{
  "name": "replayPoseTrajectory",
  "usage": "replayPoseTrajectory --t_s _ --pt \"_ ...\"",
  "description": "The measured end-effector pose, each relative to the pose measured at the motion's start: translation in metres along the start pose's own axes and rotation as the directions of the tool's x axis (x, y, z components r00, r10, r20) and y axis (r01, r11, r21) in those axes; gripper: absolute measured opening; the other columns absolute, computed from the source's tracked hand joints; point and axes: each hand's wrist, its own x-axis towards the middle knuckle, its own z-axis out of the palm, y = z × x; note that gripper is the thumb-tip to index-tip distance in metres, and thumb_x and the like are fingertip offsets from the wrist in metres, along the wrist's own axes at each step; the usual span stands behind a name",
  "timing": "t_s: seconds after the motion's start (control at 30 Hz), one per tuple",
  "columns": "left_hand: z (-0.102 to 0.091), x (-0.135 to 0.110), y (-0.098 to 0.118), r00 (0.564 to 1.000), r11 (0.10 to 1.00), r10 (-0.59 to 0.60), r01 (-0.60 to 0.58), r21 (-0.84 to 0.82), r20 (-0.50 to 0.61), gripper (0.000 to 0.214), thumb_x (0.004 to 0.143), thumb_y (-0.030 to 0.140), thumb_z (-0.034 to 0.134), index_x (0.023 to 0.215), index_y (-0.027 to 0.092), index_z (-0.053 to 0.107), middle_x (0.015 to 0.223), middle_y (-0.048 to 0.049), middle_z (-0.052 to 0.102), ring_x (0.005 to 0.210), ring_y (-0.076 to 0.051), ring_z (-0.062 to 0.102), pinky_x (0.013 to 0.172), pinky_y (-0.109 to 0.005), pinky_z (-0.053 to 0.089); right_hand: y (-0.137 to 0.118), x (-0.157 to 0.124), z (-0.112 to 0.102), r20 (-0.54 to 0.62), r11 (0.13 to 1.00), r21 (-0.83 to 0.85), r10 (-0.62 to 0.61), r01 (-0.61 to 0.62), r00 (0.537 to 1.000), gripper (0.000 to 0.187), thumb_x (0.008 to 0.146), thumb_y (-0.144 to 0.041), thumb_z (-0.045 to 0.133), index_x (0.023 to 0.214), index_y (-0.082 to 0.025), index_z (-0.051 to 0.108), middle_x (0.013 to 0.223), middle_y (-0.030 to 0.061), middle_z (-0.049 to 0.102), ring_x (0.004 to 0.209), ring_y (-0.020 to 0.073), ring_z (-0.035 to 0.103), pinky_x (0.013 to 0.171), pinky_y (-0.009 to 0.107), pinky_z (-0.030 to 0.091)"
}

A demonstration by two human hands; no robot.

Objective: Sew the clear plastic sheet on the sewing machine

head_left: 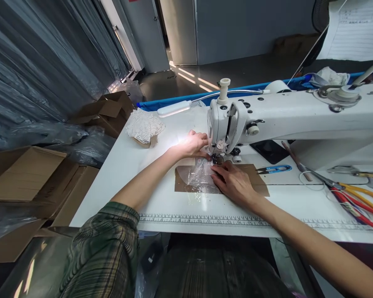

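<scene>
A piece of sheer white fabric (195, 176) with small shiny specks lies under the needle area of a white sewing machine (286, 118). My left hand (195, 145) is left of the machine head, with its fingers bent and its thumb by the presser foot (217, 159); its fingertips are partly hidden. In front of the foot, my right hand (236, 182) has its thumb and index finger closed on the fabric's right edge. Beneath the fabric lies a flat brown board (261, 184) on the white table (168, 203).
White lace pieces (145, 125) are stacked at the table's back left. Blue thread snips (275, 169), orange-handled scissors (360, 191) and a dark phone-like slab (270, 151) lie to the right. A printed ruler (205, 221) runs along the front edge. Cardboard boxes (27, 174) stand left.
</scene>
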Motion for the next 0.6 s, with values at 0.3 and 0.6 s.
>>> replayPoseTrajectory --t_s 0.3,0.6 --pt "-0.001 -0.075 0.037 0.948 0.949 0.303 -0.309 -0.057 -0.093 0.022 0.091 0.037 0.06 0.104 0.02 0.067 0.107 -0.0066 0.066 0.091 -0.019 0.061 0.099 -0.041 0.04 0.002 -0.003 0.001 0.009 0.999 -0.035 -0.024 0.024 1.0 0.033 0.095 -0.024 0.039 0.12 -0.02 0.062 0.104 0.0132 0.062 0.088 0.025 0.058 0.069 0.034 0.045" --pt "0.027 -0.09 0.056 0.931 0.94 0.34 -0.34 0.018 -0.131 0.02 0.097 0.025 0.048 0.092 0.019 0.067 0.09 -0.0069 0.069 0.077 -0.017 0.059 0.072 -0.033 0.04 0.007 0.0 -0.006 0.096 0.986 -0.105 -0.12 0.13 0.988 0.041 0.092 -0.015 0.038 0.126 -0.016 0.06 0.103 0.0155 0.061 0.08 0.0235 0.058 0.062 0.032 0.044"
